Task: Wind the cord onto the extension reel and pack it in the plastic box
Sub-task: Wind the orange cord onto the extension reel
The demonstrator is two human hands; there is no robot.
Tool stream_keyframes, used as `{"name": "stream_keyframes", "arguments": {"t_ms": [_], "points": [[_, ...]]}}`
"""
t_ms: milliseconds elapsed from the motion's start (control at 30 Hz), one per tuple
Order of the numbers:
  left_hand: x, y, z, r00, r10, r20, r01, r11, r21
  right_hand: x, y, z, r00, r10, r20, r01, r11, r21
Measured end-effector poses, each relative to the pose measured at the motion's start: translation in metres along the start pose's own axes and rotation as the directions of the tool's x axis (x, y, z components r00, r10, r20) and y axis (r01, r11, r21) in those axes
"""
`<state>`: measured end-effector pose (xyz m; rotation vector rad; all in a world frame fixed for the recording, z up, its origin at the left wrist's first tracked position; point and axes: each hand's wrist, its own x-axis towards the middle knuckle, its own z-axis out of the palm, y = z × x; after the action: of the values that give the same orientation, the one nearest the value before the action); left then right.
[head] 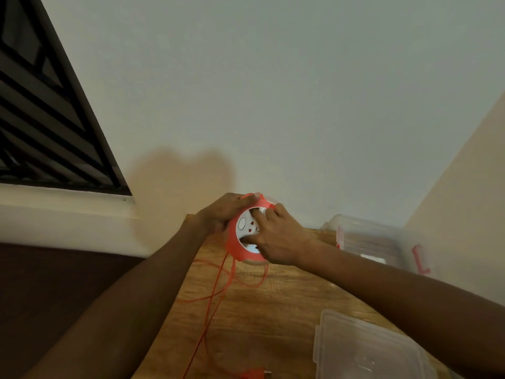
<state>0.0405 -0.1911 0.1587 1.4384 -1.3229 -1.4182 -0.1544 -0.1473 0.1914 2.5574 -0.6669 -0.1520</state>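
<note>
A round extension reel (244,228), orange rim with a white socket face, is held up on edge above the far end of the wooden table (273,310). My left hand (222,213) grips its rim from the left and top. My right hand (276,236) lies on the white face, fingers curled onto it. The thin orange cord (216,294) hangs from the reel in loose loops on the table and runs down to an orange plug (252,374) at the bottom edge. The clear plastic box (382,243) with red clips stands to the right.
A clear plastic lid (363,348) lies flat at the table's near right. A pale wall rises straight behind the table. At the left are a window with dark bars (41,105) and a white sill. The dark floor lies left of the table.
</note>
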Motion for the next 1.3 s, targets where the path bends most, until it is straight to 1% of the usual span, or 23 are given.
{"name": "stream_keyframes", "arguments": {"t_ms": [100,200,267,300,367,433,500,567,633,700,767,833,900,933,1000,1067,1167,1233,1300], "points": [[-0.003,-0.007,0.003,0.999,-0.012,-0.042,0.006,0.992,-0.128,0.002,-0.003,0.010,0.993,0.113,0.035,-0.115,0.991,0.072],[-0.005,-0.008,0.011,0.989,-0.048,-0.141,0.008,0.962,-0.275,0.008,-0.001,0.018,0.971,0.231,0.060,-0.238,0.957,0.164],[-0.007,-0.005,0.018,0.975,-0.031,-0.219,-0.041,0.948,-0.316,0.012,-0.001,0.020,0.947,0.314,0.072,-0.322,0.922,0.214],[-0.009,-0.002,0.021,0.968,-0.010,-0.251,-0.069,0.949,-0.306,0.013,-0.002,0.021,0.928,0.364,0.076,-0.371,0.894,0.252],[-0.009,0.005,0.024,0.944,0.047,-0.325,-0.118,0.972,-0.203,0.015,-0.006,0.023,0.877,0.475,0.077,-0.467,0.803,0.371],[-0.011,0.013,0.025,0.918,0.145,-0.369,-0.158,0.987,-0.004,0.018,-0.015,0.025,0.820,0.562,0.112,-0.532,0.676,0.510],[-0.010,0.019,0.024,0.902,0.260,-0.344,-0.215,0.963,0.164,0.021,-0.025,0.025,0.761,0.625,0.176,-0.574,0.521,0.632],[-0.011,0.023,0.023,0.890,0.348,-0.295,-0.267,0.922,0.282,0.023,-0.031,0.025,0.708,0.670,0.224,-0.589,0.385,0.711],[-0.012,0.022,0.023,0.886,0.381,-0.265,-0.288,0.899,0.330,0.022,-0.035,0.024,0.694,0.674,0.251,-0.586,0.328,0.741],[-0.012,0.010,0.024,0.901,0.337,-0.273,-0.245,0.916,0.319,0.018,-0.038,0.025,0.717,0.640,0.274,-0.586,0.342,0.735],[-0.014,-0.014,0.027,0.935,0.222,-0.276,-0.160,0.960,0.231,0.008,-0.042,0.031,0.759,0.590,0.277,-0.576,0.408,0.709],[-0.018,-0.039,0.031,0.955,0.069,-0.287,-0.055,0.997,0.057,-0.003,-0.045,0.040,0.813,0.512,0.276,-0.543,0.496,0.677],[-0.024,-0.055,0.031,0.961,-0.050,-0.271,0.018,0.993,-0.120,-0.012,-0.048,0.049,0.878,0.385,0.285,-0.475,0.625,0.619],[-0.025,-0.061,0.030,0.967,-0.081,-0.242,0.042,0.986,-0.163,-0.016,-0.050,0.053,0.899,0.328,0.290,-0.438,0.687,0.580],[-0.028,-0.067,0.029,0.978,-0.099,-0.182,0.066,0.982,-0.176,-0.020,-0.054,0.057,0.914,0.283,0.291,-0.397,0.767,0.504],[-0.030,-0.067,0.031,0.981,-0.101,-0.164,0.068,0.978,-0.197,-0.021,-0.059,0.057,0.914,0.297,0.276,-0.397,0.789,0.469],[-0.035,-0.069,0.039,0.984,-0.074,-0.164,0.030,0.966,-0.256,-0.020,-0.066,0.055,0.888,0.392,0.239,-0.459,0.756,0.467],[-0.036,-0.071,0.047,0.978,-0.069,-0.198,0.002,0.948,-0.320,-0.020,-0.068,0.055,0.878,0.420,0.230,-0.478,0.765,0.432],[-0.037,-0.073,0.051,0.966,-0.103,-0.236,0.017,0.940,-0.340,-0.021,-0.067,0.054,0.883,0.406,0.237,-0.470,0.782,0.409]]}}
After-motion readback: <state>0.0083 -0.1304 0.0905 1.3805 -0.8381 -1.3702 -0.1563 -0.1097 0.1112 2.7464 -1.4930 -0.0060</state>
